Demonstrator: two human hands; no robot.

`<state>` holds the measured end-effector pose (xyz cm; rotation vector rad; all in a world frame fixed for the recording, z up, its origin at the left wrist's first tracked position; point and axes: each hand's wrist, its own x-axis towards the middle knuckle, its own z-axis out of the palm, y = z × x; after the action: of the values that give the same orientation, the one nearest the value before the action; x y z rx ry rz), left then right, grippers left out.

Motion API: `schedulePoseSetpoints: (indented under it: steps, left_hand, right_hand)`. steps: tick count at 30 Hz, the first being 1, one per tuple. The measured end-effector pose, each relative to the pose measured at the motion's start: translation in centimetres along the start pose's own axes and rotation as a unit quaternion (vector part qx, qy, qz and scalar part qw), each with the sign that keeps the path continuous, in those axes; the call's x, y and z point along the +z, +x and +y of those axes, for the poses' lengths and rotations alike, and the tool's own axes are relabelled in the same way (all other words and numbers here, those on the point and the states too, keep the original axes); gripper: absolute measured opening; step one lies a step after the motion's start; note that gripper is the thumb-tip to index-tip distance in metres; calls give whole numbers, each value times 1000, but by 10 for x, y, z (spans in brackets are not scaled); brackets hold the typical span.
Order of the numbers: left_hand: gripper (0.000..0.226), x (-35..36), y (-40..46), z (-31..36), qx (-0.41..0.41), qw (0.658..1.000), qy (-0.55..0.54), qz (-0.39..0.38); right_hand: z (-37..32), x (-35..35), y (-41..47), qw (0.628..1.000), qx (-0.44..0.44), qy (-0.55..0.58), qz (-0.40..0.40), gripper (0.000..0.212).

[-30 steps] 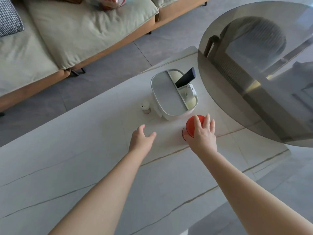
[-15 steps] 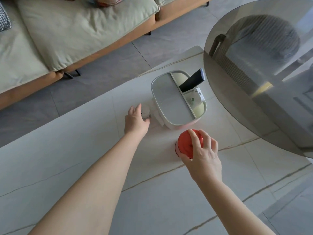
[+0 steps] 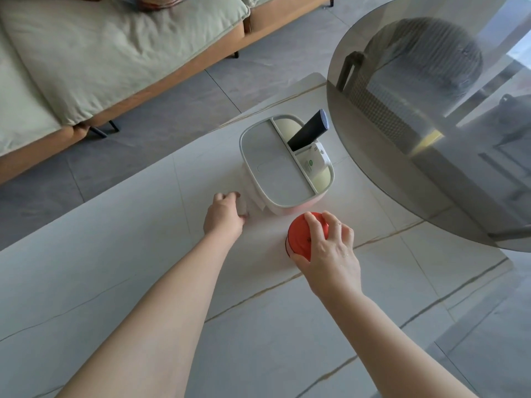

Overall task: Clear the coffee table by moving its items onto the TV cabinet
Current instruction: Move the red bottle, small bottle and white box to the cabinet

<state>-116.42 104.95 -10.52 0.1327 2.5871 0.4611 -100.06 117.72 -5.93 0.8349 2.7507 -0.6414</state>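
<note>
- Worktop (image 3: 115, 282): pale matte stone slab with thin brown veins.
- Left hand (image 3: 224, 216): fingers curled round a small white cylindrical jar (image 3: 243, 205), which stands on the worktop just left of the box.
- Right hand (image 3: 327, 251): fingers and thumb curled over the domed orange lid (image 3: 301, 239) of a round container near the box's front.
- Box (image 3: 275, 165): rounded white plastic, flat grey lid, open side compartment holding a tilted black remote (image 3: 309, 130) and a white device (image 3: 311, 158).
- Round smoked-glass table (image 3: 431, 168) overlaps the worktop's right end.
</note>
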Motion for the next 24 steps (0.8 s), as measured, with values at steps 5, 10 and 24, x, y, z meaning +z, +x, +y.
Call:
schedulePoseSetpoints:
  steps: [5, 10, 24]
  left_hand:
    - [52, 14, -53, -10, 15, 999, -10, -40]
    - [46, 14, -110, -11, 48, 998, -4, -45]
    - [57, 43, -312, 23, 177, 966, 13, -186]
  right_hand:
    - [-5, -5, -1, 1000, 12, 8, -13, 75]
    - [3, -8, -28, 998, 43, 24, -37, 74]
    - [98, -40, -286, 950, 266, 155, 60, 87]
